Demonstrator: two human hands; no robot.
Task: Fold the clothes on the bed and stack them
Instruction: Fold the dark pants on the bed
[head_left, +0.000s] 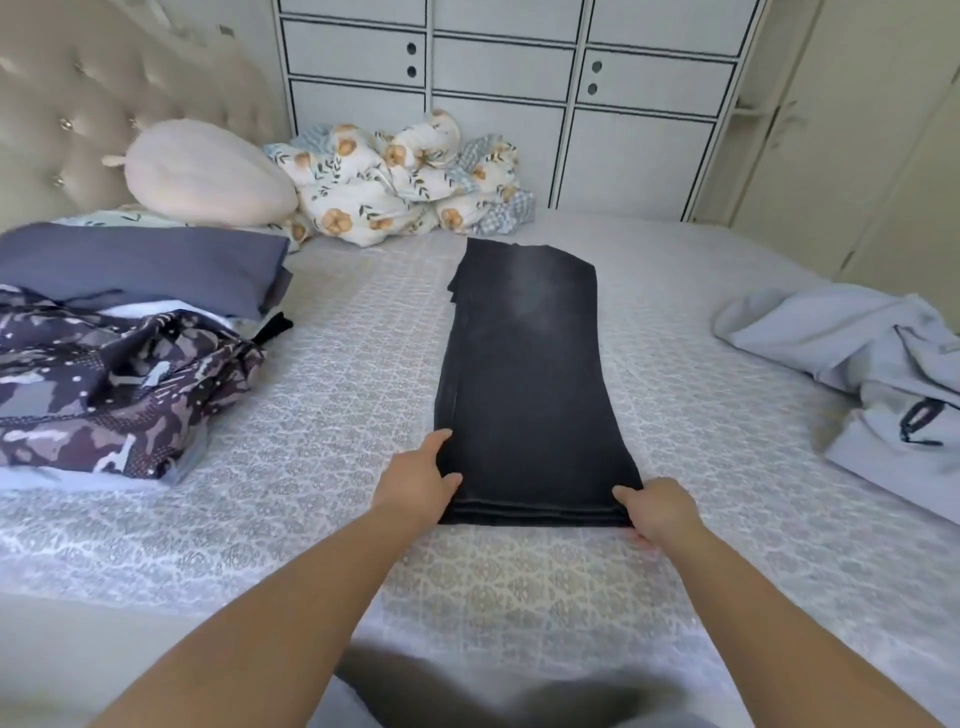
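Observation:
A pair of dark grey jeans (524, 374) lies folded lengthwise in a long strip down the middle of the bed (332, 415). My left hand (418, 480) holds the near left corner of the strip, thumb on top and fingers under the edge. My right hand (657, 506) grips the near right corner the same way. At the left edge a camouflage-print garment (104, 395) lies crumpled beside folded blue-grey cloth (140, 267). A light blue hoodie (883, 364) lies loose at the right.
A round cream cushion (208, 171) and a bunched floral duvet (405, 182) sit at the head of the bed. White cabinet doors (509, 83) stand behind. A tufted headboard (78, 93) rises at the far left.

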